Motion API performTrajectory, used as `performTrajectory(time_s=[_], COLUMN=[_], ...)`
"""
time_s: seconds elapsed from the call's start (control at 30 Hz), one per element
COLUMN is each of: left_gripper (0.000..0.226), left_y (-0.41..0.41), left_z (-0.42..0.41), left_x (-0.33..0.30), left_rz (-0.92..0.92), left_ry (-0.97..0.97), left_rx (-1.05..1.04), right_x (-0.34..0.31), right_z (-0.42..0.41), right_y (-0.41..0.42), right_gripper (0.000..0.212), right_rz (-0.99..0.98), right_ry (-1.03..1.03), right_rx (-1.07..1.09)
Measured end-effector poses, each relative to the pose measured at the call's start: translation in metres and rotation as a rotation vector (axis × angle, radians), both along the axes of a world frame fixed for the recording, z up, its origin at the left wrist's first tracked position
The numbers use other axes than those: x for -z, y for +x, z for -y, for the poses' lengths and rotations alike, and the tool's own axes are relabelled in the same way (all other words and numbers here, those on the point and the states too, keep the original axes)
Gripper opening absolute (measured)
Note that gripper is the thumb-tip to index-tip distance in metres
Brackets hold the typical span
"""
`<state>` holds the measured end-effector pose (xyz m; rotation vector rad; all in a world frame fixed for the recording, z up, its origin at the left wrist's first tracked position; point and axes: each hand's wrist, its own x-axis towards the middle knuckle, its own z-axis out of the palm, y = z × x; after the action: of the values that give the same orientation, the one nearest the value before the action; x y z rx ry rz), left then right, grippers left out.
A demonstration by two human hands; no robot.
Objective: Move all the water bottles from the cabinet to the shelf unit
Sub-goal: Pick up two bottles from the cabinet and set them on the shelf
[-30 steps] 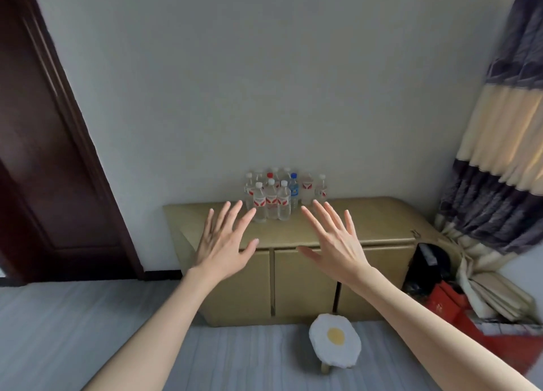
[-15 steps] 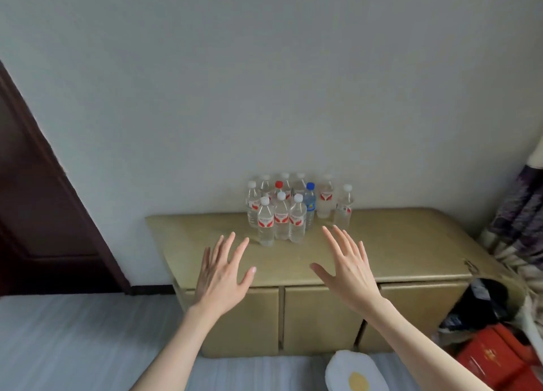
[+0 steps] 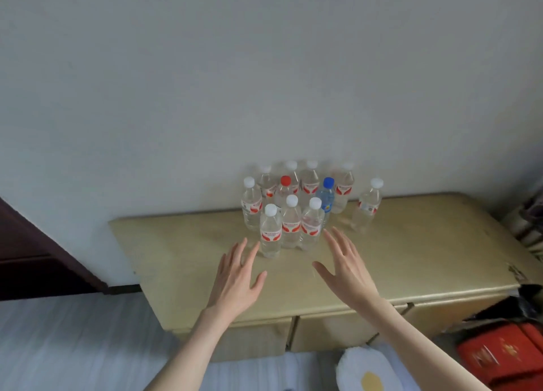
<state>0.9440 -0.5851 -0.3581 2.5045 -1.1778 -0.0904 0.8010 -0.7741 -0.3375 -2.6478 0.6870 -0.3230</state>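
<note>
**Hands released above the cabinet**

Your left hand (image 3: 235, 279) and right hand (image 3: 346, 270) hover with released grip, fingers spread, grasping nothing. The water bottles (image 3: 293, 211) stand upright, clustered on the cabinet (image 3: 426, 252) against the wall.

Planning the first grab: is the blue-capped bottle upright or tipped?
Upright. The blue-capped bottle stands on the cabinet, cap on top, among the other bottles.

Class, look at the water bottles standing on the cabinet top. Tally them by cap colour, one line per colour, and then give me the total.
White-capped bottles: 9
Red-capped bottle: 1
Blue-capped bottle: 1
Total: 11 water bottles, all upright on the cabinet
</note>
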Motion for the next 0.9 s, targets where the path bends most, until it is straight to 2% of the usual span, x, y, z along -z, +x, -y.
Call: performTrajectory(time_s=[0.1, 0.33, 0.47, 0.57, 0.63, 0.7, 0.8, 0.9], left_gripper=[0.073, 0.079, 0.083, 0.063, 0.045, 0.038, 0.037, 0.042], left_y=[0.026, 0.094, 0.126, 0.135, 0.137, 0.136, 0.136, 0.137], left_z=[0.024, 0.093, 0.125, 0.136, 0.139, 0.138, 0.134, 0.127], left_x=[0.010, 0.016, 0.032, 0.044, 0.051, 0.053, 0.056, 0.060], left_rz=[-0.055, -0.128, -0.177, -0.306, -0.427, -0.524, -0.600, -0.600], left_ry=[-0.005, -0.074, -0.052, -0.050, -0.113, -0.167, -0.244, -0.259], left_rx=[0.042, 0.071, 0.099, 0.076, 0.030, -0.002, -0.012, 0.000], right_x=[0.009, 0.021, 0.027, 0.029, 0.036, 0.039, 0.036, 0.036], right_z=[0.019, 0.076, 0.102, 0.108, 0.107, 0.107, 0.103, 0.094], right_y=[0.036, 0.130, 0.172, 0.192, 0.200, 0.203, 0.203, 0.200], right_gripper=[0.066, 0.057, 0.068, 0.072, 0.057, 0.045, 0.042, 0.043], right_rz=[0.021, 0.046, -0.117, -0.322, -0.399, -0.413, -0.406, -0.377], right_ry=[0.056, -0.014, -0.133, -0.287, -0.236, -0.153, -0.057, 0.054], right_rx=[-0.045, -0.148, -0.183, -0.168, -0.210, -0.204, -0.182, -0.124])
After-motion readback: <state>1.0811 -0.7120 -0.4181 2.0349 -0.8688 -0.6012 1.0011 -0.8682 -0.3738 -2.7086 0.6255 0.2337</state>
